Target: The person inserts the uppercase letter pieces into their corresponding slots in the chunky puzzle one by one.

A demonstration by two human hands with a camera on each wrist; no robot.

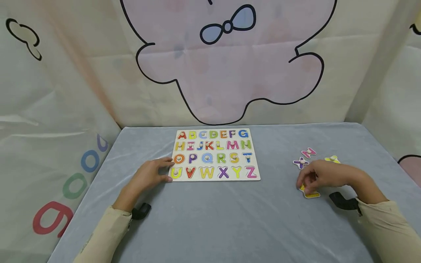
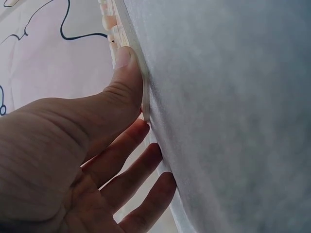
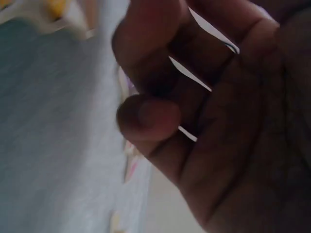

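Observation:
My left hand (image 1: 149, 173) rests at the left edge of a white alphabet puzzle board (image 1: 215, 181). Thumb and fingers touch that edge, the fingers fairly straight; in the left wrist view the thumb (image 2: 127, 80) lies against the board's side. Over at the right, my right hand (image 1: 323, 175) pinches a yellow letter piece (image 1: 312, 195) low at the cloth, its fingers covering much of the letter. Just beyond that hand lie a purple X piece (image 1: 300, 163), a pink Z piece (image 1: 308, 152) and another yellow letter piece (image 1: 333, 159), partly hidden. The right wrist view is dark and blurred.
Knobbed letters fill most of the board, while the W, X, Y and Z spots in its bottom row show no knobs. A grey-blue cloth (image 1: 210, 223) covers the table. Printed curtains (image 1: 230, 73) hang behind and at both sides.

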